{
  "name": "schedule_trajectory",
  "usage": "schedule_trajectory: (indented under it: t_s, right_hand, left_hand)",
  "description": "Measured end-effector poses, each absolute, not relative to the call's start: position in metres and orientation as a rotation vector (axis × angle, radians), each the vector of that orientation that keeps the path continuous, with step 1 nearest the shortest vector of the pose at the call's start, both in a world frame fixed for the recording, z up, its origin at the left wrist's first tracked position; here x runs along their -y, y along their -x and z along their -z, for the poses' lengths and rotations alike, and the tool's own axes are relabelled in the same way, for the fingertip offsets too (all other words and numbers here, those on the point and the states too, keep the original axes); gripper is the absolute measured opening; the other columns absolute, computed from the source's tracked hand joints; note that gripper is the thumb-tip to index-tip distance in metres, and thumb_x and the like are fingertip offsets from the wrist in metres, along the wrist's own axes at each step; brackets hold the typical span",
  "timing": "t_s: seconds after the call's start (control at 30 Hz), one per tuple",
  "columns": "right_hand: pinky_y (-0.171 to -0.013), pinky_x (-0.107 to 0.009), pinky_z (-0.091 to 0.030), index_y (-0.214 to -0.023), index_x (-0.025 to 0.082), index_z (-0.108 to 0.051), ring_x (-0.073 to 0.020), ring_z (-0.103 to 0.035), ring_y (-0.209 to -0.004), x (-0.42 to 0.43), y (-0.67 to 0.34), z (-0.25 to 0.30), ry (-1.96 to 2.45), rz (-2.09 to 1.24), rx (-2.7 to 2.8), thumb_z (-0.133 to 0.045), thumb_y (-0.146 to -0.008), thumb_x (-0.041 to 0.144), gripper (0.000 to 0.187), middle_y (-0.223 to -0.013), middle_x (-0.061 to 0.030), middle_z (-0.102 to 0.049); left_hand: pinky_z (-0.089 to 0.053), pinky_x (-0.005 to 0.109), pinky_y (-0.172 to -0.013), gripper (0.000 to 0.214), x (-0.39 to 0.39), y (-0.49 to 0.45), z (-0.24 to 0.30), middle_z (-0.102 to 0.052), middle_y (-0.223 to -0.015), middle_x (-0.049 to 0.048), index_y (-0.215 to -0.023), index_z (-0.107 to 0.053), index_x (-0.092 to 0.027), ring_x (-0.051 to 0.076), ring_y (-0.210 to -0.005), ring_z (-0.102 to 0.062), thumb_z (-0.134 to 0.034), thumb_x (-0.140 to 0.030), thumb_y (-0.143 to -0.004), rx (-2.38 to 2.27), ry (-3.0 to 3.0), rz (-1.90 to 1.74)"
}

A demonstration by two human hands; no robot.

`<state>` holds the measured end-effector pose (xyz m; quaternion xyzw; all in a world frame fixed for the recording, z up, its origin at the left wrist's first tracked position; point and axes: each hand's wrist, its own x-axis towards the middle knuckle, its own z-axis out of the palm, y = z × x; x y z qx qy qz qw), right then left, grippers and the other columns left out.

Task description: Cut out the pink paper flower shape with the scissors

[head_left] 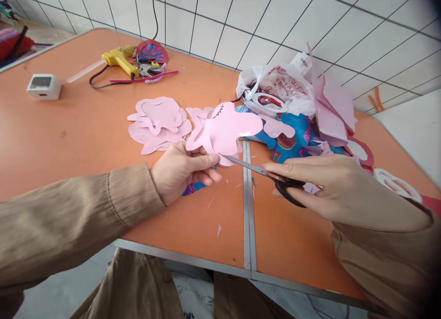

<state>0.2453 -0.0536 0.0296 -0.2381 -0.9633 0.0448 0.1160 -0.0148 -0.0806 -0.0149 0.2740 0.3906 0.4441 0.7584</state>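
Between thumb and fingers, my left hand [188, 168] grips a pink paper cutout [227, 128] with wavy edges and dark drawn marks near its top. My right hand [320, 186] is closed round the black handles of a pair of scissors [253, 166]. Its blades point left and meet the cutout's lower edge, close to my left thumb. More pink cutouts [158, 119] lie stacked on the orange table [86, 144], left of the held piece. A blue and purple patterned piece [193, 187] is partly hidden under my left hand.
A yellow glue gun [120, 59] lies at the back beside keys [148, 70]. A white box [44, 86] stands at left. Behind my right hand are a plastic bag [292, 92], blue patterned material [292, 135] and folded pink sheets [332, 108]. Paper scraps [219, 230] dot the front.
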Motion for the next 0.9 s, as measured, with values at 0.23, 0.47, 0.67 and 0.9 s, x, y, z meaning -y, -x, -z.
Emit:
schedule_trajectory:
  t_s: [0.23, 0.47, 0.67, 0.9]
  right_hand:
    - [-0.048, -0.027, -0.042, -0.105, 0.022, -0.067, -0.013, -0.059, -0.053, 0.0563, -0.2428, -0.0332, 0.777, -0.131, 2.83, -0.054, -0.089, 0.014, 0.023, -0.069, 0.0025, -0.067]
    - [-0.048, -0.027, -0.043, -0.108, 0.018, -0.068, -0.0133, -0.059, -0.053, 0.0558, -0.2396, -0.0287, 0.72, -0.061, 2.808, -0.054, -0.089, 0.012, 0.024, -0.067, 0.0008, -0.066]
    - [-0.047, -0.026, -0.044, -0.105, 0.016, -0.068, -0.0128, -0.059, -0.052, 0.0566, -0.2381, -0.0282, 0.701, -0.024, 2.805, -0.052, -0.09, 0.009, 0.023, -0.068, -0.0007, -0.069]
    - [-0.047, -0.024, -0.044, -0.107, 0.015, -0.066, -0.0119, -0.058, -0.052, 0.0574, -0.2367, -0.028, 0.713, -0.022, 2.818, -0.05, -0.088, 0.006, 0.027, -0.067, 0.0002, -0.067]
  left_hand:
    - [-0.048, 0.017, -0.046, 0.011, 0.08, 0.016, 0.0164, -0.067, -0.053, 0.0053, -0.069, -0.067, -0.007, 0.01, -0.044, -0.061, -0.073, -0.006, -0.078, -0.855, -0.64, -0.968]
    - [-0.046, 0.019, -0.046, 0.022, 0.0799, 0.0144, 0.0141, -0.066, -0.05, 0.0048, -0.065, -0.067, -0.007, 0.009, -0.045, -0.059, -0.06, -0.001, -0.085, -0.872, -0.637, -0.968]
    - [-0.046, 0.016, -0.043, 0.028, 0.0806, 0.0131, 0.0124, -0.065, -0.048, 0.0044, -0.061, -0.065, -0.008, 0.008, -0.041, -0.058, -0.057, 0.002, -0.086, -0.884, -0.611, -0.965]
    - [-0.048, 0.014, -0.043, 0.024, 0.0809, 0.0126, 0.0143, -0.066, -0.051, 0.0038, -0.064, -0.067, -0.008, 0.008, -0.041, -0.06, -0.06, 0.003, -0.085, -0.837, -0.586, -0.981]
